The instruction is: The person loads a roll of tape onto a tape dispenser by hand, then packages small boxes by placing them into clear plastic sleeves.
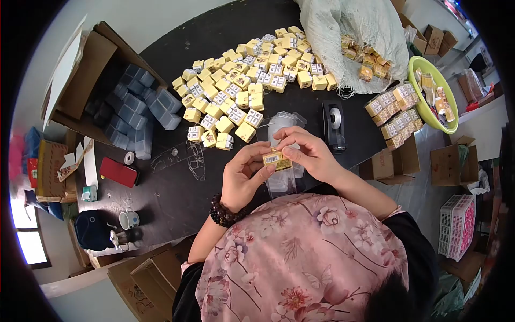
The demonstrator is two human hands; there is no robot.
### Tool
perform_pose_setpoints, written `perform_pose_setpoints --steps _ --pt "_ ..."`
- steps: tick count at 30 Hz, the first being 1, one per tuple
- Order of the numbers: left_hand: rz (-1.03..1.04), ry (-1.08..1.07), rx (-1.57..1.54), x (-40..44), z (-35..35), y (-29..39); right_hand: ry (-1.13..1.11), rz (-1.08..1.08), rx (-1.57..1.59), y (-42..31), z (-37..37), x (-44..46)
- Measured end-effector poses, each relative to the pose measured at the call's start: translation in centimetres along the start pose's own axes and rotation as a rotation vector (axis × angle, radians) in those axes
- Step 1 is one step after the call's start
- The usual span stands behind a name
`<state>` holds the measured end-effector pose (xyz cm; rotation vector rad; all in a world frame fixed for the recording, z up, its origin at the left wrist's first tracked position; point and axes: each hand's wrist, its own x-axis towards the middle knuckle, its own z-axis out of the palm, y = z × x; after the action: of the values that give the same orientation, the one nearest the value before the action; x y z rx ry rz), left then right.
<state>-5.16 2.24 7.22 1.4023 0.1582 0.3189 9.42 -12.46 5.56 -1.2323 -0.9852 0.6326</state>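
Note:
Between my two hands, in front of my chest, is a small yellow box (pixel 278 160) with a barcode on the side facing me. My left hand (pixel 245 173) grips its left side, thumb on the lower edge. The fingers of my right hand (pixel 307 152) pinch its upper right part. Clear plastic containers (pixel 281 184) lie on the black table (pixel 177 190) under and behind my hands. Many yellow and white small boxes (pixel 236 88) are spread farther back. A black tape dispenser (pixel 335 129) stands right of my right hand.
A carton (pixel 80 88) of clear plastic containers sits at the left. Nearby are a red box (pixel 118 172), a tape roll and a mug (pixel 129 219). Toward the right are a white sack (pixel 343 32), stacked wrapped packs (pixel 394 115) and a green basin (pixel 422 102).

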Motion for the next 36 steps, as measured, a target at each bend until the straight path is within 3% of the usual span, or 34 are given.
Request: perform_pose_setpoints --steps 5,7,10,13,26,32,34,36 --pt "0.106 0.036 0.046 0.4 0.0 -0.3 0.012 -0.051 -0.025 -0.7 0.2 0.7" --pt "0.116 0.048 0.025 0.5 0.2 -0.4 0.071 0.032 0.248 -1.2 0.5 0.9" --pt "0.158 0.092 -0.008 0.7 0.5 -0.4 -0.044 0.107 0.139 -1.3 -0.5 1.5" --pt "0.179 0.084 0.157 0.9 0.7 0.2 -0.061 0.223 0.138 -2.1 -0.6 2.1" --pt "0.227 0.022 0.438 1.0 0.0 1.3 -0.006 0.224 0.263 -0.6 -0.6 1.9" --pt "0.264 0.011 0.424 1.2 -0.6 1.2 -0.039 0.077 0.099 -1.3 -0.2 1.5" --pt "0.247 0.021 0.383 1.1 -0.9 1.2 -0.053 -0.095 -0.18 -1.2 0.3 1.4" --pt "0.205 0.005 0.458 0.9 -1.1 1.7 -0.039 -0.014 -0.133 -0.8 0.7 1.4"
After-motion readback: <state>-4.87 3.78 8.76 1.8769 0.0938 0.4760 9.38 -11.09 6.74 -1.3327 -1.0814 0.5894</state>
